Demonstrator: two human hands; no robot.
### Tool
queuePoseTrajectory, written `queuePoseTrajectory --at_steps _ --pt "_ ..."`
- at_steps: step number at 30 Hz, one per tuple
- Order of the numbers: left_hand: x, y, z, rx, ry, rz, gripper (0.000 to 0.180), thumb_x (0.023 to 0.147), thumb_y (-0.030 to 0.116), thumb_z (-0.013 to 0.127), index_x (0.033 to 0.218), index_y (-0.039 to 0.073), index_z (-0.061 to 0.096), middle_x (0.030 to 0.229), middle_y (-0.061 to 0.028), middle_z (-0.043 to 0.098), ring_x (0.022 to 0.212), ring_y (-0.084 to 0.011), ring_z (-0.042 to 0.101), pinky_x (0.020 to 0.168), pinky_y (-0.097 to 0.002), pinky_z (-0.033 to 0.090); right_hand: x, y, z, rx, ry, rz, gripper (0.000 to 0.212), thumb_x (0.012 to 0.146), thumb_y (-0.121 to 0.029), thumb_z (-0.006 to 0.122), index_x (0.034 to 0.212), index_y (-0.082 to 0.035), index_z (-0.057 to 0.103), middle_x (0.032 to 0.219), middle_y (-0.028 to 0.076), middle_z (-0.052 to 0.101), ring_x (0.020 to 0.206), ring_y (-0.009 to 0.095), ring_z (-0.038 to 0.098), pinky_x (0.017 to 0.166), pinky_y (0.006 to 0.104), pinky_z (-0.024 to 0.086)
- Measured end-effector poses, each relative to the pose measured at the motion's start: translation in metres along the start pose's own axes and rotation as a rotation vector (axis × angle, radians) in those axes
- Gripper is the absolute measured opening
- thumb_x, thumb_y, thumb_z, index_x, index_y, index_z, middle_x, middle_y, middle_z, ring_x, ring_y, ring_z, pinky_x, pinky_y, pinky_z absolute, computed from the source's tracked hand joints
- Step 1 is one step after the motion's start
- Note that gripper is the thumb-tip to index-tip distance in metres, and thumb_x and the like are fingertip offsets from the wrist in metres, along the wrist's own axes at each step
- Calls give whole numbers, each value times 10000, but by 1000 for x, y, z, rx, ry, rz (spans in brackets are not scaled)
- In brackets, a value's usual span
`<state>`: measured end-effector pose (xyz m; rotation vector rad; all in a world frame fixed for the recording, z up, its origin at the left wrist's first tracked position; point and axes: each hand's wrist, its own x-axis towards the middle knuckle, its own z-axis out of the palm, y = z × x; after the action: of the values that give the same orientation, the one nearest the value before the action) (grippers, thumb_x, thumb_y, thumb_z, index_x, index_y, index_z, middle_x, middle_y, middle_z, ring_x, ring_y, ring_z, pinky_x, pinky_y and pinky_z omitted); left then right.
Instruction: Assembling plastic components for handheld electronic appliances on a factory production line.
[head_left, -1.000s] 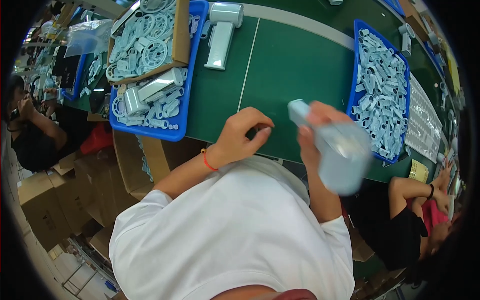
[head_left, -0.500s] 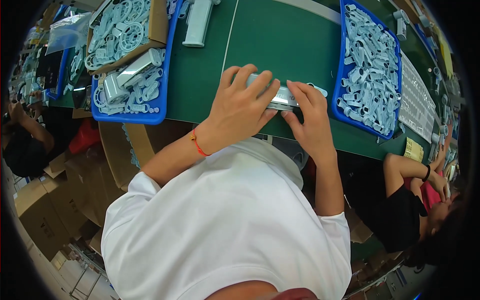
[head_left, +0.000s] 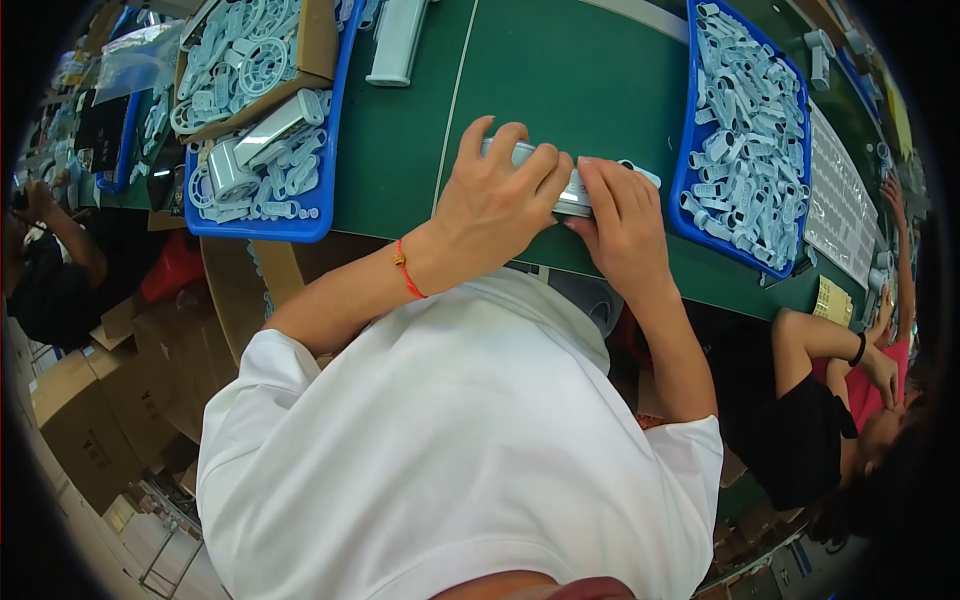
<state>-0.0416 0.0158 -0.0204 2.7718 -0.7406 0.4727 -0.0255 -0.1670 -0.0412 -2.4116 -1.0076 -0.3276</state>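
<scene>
A glossy pale blue-white plastic housing (head_left: 573, 200) lies low over the near part of the green table, mostly hidden by my fingers. Over its left part arches my left hand (head_left: 497, 198), fingers bent and closed around it. Thumb and fingers of my right hand (head_left: 628, 222) pinch its right end, close beside the left fingertips. Just past the right knuckles a small pale looped plastic piece (head_left: 645, 174) shows in part. I cannot make out the underside of the housing.
At left, a blue tray (head_left: 260, 229) holds pale parts and a cardboard box (head_left: 318, 50) of more parts. Another blue tray (head_left: 690, 120) of small clips stands right. A long pale housing (head_left: 400, 40) lies at the back. Co-workers sit on both sides.
My right hand has come in closer to the left one, covering more of the housing's right end. My left hand has shifted slightly right and stays closed on it.
</scene>
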Motion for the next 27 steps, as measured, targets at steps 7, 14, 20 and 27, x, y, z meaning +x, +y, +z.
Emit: queuePoseTrajectory --at_steps 7,14,20,27 --pt "-1 -1 11 -22 156 1 354 609 173 695 927 48 601 856 -36 556 846 -245 513 758 -392 400 0 -9 7 37 113 57 534 635 -26 694 1142 -22 527 1095 107 551 983 280 518 865 396 369" --pt "-1 1 15 74 150 46 241 645 125 639 866 34 606 794 -61 554 800 -257 510 703 -408 392 2 -13 2 38 31 106 525 639 -7 705 1134 -37 532 1110 99 553 1011 279 514 889 385 365" --pt "-1 1 14 70 125 22 184 624 119 652 789 53 604 759 -53 550 779 -250 503 675 -389 380 -2 -10 9 62 80 106 523 628 -5 712 1120 -41 540 1097 90 559 1008 266 513 879 382 360" --pt "0 -5 15 18 116 20 196 616 141 660 787 59 612 737 -36 559 777 -243 507 690 -382 385 0 -8 10 2 85 67 477 664 -91 698 1114 -40 549 1049 81 569 971 254 513 867 384 352"
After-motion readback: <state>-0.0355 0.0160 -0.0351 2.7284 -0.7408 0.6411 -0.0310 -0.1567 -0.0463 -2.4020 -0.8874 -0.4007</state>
